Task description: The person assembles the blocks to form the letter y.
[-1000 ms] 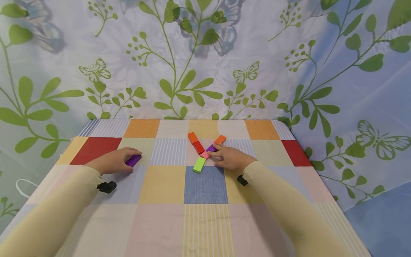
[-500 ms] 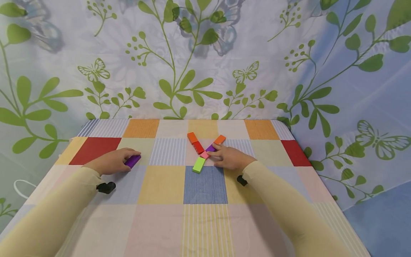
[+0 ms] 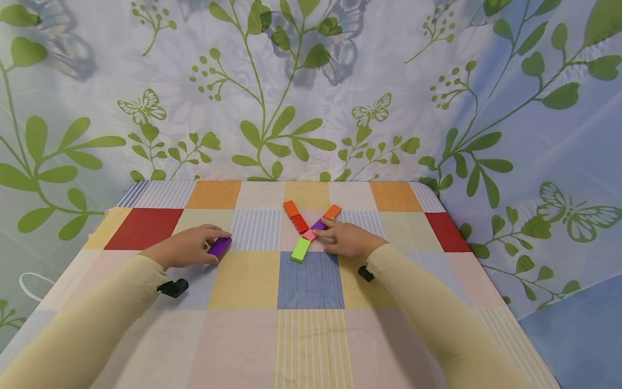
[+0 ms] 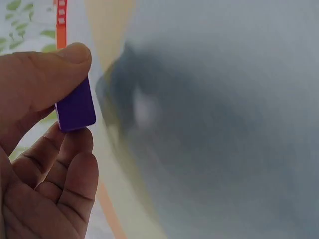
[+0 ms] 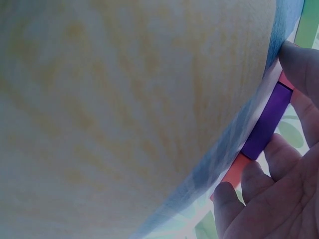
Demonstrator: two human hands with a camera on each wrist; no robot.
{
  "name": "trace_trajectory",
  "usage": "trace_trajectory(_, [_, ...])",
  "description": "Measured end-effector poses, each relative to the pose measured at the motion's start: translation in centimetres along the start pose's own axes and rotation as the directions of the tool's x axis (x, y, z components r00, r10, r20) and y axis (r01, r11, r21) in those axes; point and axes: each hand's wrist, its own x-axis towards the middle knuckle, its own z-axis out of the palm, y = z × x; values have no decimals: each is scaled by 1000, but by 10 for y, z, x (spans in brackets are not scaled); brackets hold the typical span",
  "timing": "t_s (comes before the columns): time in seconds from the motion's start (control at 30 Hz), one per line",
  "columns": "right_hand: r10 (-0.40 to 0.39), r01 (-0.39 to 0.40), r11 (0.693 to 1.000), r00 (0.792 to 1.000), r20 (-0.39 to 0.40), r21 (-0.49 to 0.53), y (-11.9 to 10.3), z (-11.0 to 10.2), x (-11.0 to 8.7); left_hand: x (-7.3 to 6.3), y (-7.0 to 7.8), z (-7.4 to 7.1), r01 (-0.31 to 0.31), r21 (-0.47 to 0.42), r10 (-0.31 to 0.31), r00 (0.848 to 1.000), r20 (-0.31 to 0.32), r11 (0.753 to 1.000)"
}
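At the left of the head view my left hand [image 3: 187, 247] pinches a purple block [image 3: 220, 247] low over the cloth. In the left wrist view the thumb lies across that purple block [image 4: 76, 107], with the fingers loosely curled below it. My right hand [image 3: 352, 239] rests its fingers, loosely spread, along a slanting row: a pink block [image 3: 309, 235], a second purple block [image 3: 318, 225] and an orange block [image 3: 332, 211]. A lime-green block [image 3: 301, 250] meets the pink one. A red block [image 3: 299, 224] and another orange block [image 3: 292, 208] form the other arm of a Y.
A patchwork cloth [image 3: 311, 346] covers the table. Behind it hangs a leaf-patterned curtain [image 3: 194, 108], and a bluish one [image 3: 559, 162] runs down the right side. A white cord loop [image 3: 31, 292] shows at the left edge. Black camera straps [image 3: 173, 288] hang under both wrists.
My left hand first shifts very slightly, then moves right toward the blocks with the purple block in its grip. The right hand and the Y of blocks stay in place.
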Motion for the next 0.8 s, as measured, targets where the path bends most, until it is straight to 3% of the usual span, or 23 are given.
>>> trace_trajectory(0.4, [4, -4, 1000, 1000, -9, 9, 1, 2, 1, 14, 38, 20, -103, -31, 103, 995, -8, 994])
trace_trajectory(0.63, [2, -2, 1000, 1000, -7, 15, 0, 1, 0, 21, 64, 36, -108, -33, 109, 994, 28, 994])
trace_trajectory(0.8, [1, -1, 1000, 1000, -8, 12, 1, 1, 1, 25, 82, 45, -174, -12, 174, 984, 37, 985])
